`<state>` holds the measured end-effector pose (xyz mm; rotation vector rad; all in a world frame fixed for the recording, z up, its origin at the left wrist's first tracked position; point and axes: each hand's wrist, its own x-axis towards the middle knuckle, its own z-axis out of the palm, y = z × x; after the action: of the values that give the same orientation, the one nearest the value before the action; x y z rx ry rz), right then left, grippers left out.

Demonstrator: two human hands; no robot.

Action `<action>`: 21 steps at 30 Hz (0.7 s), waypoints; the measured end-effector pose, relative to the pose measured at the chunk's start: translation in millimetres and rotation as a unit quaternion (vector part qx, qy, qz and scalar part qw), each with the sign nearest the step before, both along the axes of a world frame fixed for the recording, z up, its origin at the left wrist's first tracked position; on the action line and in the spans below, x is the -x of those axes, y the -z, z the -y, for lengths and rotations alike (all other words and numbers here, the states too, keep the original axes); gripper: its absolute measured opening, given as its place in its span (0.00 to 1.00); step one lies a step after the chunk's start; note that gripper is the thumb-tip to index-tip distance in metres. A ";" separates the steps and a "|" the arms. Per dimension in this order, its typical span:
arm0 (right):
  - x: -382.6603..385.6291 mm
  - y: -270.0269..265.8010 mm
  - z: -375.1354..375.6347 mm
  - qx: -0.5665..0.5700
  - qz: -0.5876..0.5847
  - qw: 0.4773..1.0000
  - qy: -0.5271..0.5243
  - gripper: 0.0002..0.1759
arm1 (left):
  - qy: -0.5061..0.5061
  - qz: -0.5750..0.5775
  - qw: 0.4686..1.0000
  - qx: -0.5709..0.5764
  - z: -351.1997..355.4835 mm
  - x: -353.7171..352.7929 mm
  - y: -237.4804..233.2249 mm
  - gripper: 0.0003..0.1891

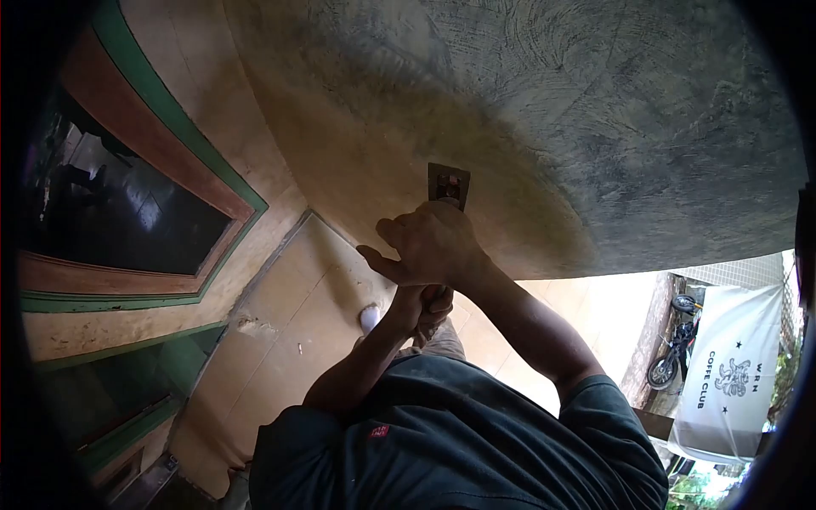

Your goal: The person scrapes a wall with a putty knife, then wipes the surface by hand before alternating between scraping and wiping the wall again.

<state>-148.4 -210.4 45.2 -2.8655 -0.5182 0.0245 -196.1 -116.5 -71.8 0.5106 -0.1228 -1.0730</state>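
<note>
- The broad grey-and-tan wall (595, 102) sweeps from 11 to 3 o'clock, its grey part marked with swirls.
- At your 9 to 10 o'clock is dark glass (161, 208) inside a reddish and green frame (232, 204).
- Your dark shirt (476, 425) fills 6 o'clock.
- The tan floor (280, 340) shows at 7 to 8 o'clock.
- A white banner (733, 340) reading "COFFE CLUB" hangs at 4 o'clock.
- Your right hand (433, 246) is near centre, fingers bent at the plate's near edge, thumb spread towards 9 o'clock; its exact hold is hidden.
- A motorcycle (671, 357) stands inward of the banner.
- Your left hand (433, 313) is just below the right, fingers curled closed around something dark, mostly hidden.
- The dark plate (436, 174) is at 12 o'clock, against the wall, just beyond your right knuckles.
</note>
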 end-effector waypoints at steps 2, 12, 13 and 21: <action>7.0 1.9 1.1 0.009 0.019 0.999 -0.033 0.25 | -0.015 0.003 1.000 -0.024 -4.5 6.5 -12.5 0.29; 14.2 -12.4 -4.0 0.011 0.033 0.999 -0.020 0.25 | -0.012 0.030 0.996 -0.082 -15.0 2.7 -22.6 0.25; 8.2 -10.4 0.1 0.017 0.042 0.999 -0.022 0.25 | -0.002 0.022 0.987 -0.161 -17.2 2.4 -24.0 0.24; 12.3 -19.6 -1.4 -0.038 0.101 0.994 -0.004 0.23 | -0.019 0.065 0.998 -0.009 -12.9 -11.9 -31.8 0.16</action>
<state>-160.8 -209.0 64.8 -2.8064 -0.5560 -0.2796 -184.1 -103.6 -40.1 0.5968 -0.2182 -1.0042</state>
